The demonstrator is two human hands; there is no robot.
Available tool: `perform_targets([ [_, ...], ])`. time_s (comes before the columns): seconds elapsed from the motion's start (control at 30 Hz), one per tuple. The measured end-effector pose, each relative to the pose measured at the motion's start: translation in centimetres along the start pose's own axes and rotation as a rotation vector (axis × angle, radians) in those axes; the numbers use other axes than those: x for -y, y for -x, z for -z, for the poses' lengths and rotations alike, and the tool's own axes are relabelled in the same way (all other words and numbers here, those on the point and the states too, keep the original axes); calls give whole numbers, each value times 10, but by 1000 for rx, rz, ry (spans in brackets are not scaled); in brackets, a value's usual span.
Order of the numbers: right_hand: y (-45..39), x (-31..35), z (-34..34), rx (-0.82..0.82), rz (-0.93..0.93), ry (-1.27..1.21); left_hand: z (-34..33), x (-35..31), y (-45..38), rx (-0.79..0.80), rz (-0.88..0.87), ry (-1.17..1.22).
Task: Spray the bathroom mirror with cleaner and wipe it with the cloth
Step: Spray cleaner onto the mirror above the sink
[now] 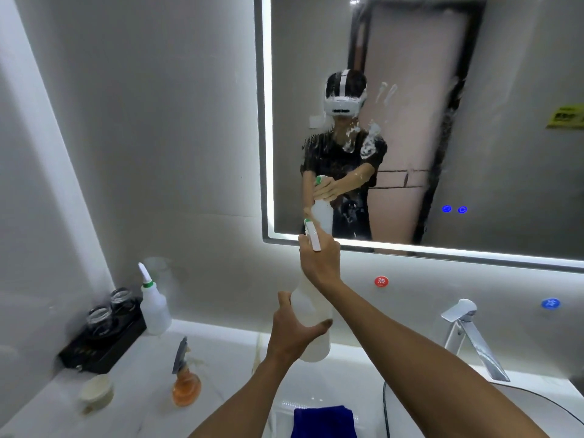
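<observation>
Right hand (319, 263): fingers curled around the spray head, arm stretched up.
Left hand (292, 335): fingers wrapped around the white spray bottle (311, 314).
Mirror (442, 121): foamy, just above the bottle.
Blue cloth (322, 422): on the desk (132, 399).

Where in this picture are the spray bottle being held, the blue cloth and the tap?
spray bottle (311, 306): head view, on the white body between the two hands.
blue cloth (323, 420): head view, on the middle of its folded top.
tap (477, 339): head view, on the slanted chrome spout.
</observation>
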State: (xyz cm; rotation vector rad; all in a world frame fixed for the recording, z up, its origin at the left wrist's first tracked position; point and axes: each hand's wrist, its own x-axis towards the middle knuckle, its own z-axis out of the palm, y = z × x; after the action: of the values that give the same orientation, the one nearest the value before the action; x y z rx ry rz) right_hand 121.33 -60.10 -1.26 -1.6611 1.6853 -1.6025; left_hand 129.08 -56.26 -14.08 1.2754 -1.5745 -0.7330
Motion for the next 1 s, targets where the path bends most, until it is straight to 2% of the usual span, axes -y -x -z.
perform_targets([
  [0.3,11,-17,-28,-18,-21,-86,15,32,-8,50,42,-34],
  [0.53,62,-36,-76,105,17,-141,30,85,7,51,181,-37],
  [0.73,109,-88,-112,207,-107,-81,33,149,30,124,289,-109],
  [0.83,131,-114,-129,265,-184,-39,28,179,42,246,331,-160],
  [0.93,150,-133,-143,303,-197,-43,27,207,55,233,358,-271],
  [1.0,159,-140,-151,316,-211,-31,31,222,67,195,438,-188],
])
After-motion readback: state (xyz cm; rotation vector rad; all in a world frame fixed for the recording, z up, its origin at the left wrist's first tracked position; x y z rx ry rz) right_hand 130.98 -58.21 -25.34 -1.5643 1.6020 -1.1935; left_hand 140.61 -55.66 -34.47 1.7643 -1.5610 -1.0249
